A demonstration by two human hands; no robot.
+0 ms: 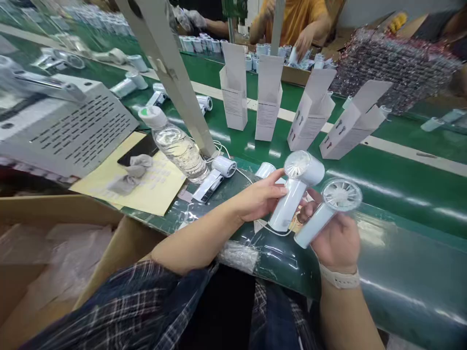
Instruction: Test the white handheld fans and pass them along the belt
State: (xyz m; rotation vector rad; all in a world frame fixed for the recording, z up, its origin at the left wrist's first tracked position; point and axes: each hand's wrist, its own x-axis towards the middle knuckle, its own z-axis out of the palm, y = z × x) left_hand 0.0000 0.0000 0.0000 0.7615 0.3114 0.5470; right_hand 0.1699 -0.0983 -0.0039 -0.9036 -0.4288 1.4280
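Both hands busy, one fan each. Left hand grips a pale-blue, glossy plastic handheld fan with a thick cylindrical head, thumb and fingers near the handle top, just under the head. Handle points down and tilts toward the wearer; the high grip probably steadies the heavier end.

Right hand holds a second pale-blue plastic fan with a round, spoked front, handle leaning across the palm, head up and outward. Likely cradled loosely so the grille faces up. Its fingertips reach behind the first fan's handle; cannot tell if they touch it. Both fans sit close together above the desk's near edge, apparently raised for easy viewing and handling.

Ahead of the hands: four tall white cardboard boxes with printed sides, upright in a row on the green, glossy desk, top flaps raised, presumably to leave the mouths accessible. Left of the left hand: a third white plastic fan lying on its side, then a clear plastic bottle with white cap, standing beside a pale-yellow paper sheet. Thin white cable lies below the held fans. Far side, beyond the boxes: a co-worker's hand among small white parts.
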